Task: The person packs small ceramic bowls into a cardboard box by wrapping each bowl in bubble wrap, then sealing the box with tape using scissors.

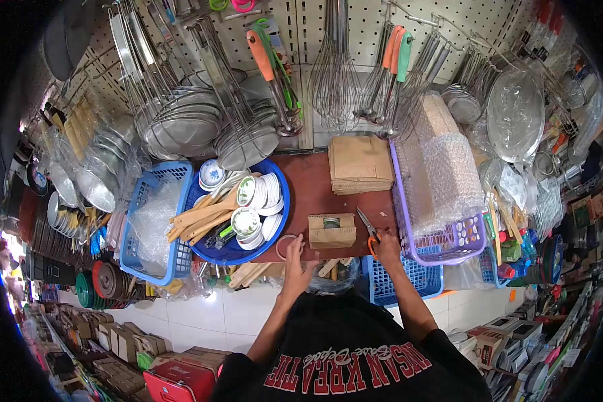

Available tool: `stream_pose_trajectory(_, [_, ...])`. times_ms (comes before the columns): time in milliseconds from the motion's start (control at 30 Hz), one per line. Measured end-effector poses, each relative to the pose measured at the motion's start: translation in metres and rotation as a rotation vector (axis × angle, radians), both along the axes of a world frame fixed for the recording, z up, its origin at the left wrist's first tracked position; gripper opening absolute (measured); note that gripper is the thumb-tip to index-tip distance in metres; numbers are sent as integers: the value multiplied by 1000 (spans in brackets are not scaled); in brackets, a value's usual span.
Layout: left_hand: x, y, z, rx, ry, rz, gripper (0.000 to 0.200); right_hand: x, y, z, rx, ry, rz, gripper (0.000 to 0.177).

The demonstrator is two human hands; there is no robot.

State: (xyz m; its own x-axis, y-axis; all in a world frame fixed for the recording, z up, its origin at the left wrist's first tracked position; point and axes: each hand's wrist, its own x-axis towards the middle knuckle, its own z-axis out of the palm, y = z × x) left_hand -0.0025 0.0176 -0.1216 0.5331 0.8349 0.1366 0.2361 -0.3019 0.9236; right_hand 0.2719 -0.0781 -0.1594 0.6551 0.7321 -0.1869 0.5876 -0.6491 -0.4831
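Note:
On the red-brown table, a small cardboard box stands between my hands, with something round and greyish in its opening. My left hand is at the table's front edge, fingers apart, beside a roll of tape that it seems to touch at the fingertips. My right hand is to the right of the box, closed around the orange handle of the scissors, whose blades point away from me. Behind the box lies a stack of flat brown cardboard.
A blue tub of bowls and wooden utensils and a blue basket of bubble wrap stand left. A purple basket holds bubble wrap at right. Another blue basket is below the front edge. Whisks and strainers hang behind.

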Motion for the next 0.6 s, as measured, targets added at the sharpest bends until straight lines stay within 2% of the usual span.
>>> stream_pose_trajectory(67, [4, -1, 1, 18, -21, -1, 77, 0, -1, -9, 68, -19, -11, 39])
stream_pose_trajectory(200, [16, 0, 22, 23, -92, -22, 77, -11, -2, 7, 218, -191, 87, 35])
stream_pose_trajectory(300, [24, 3, 23, 98, -162, -38, 74, -33, -2, 64, 398, -158, 94, 29])
stream_pose_trajectory(333, [26, 5, 30, 134, -142, -55, 74, -37, 0, 73, 487, -50, 123, 21])
stream_pose_trajectory(433, [32, 7, 51, 205, -93, -107, 74, -57, -4, 118, 510, 607, 86, 17])
stream_pose_trajectory(467, [34, 7, 55, 208, -84, -122, 75, -60, -7, 111, 616, 667, 144, 17])
stream_pose_trajectory(600, [42, 11, 59, 252, -46, -183, 78, -66, 0, 134, 655, 639, 313, 18])
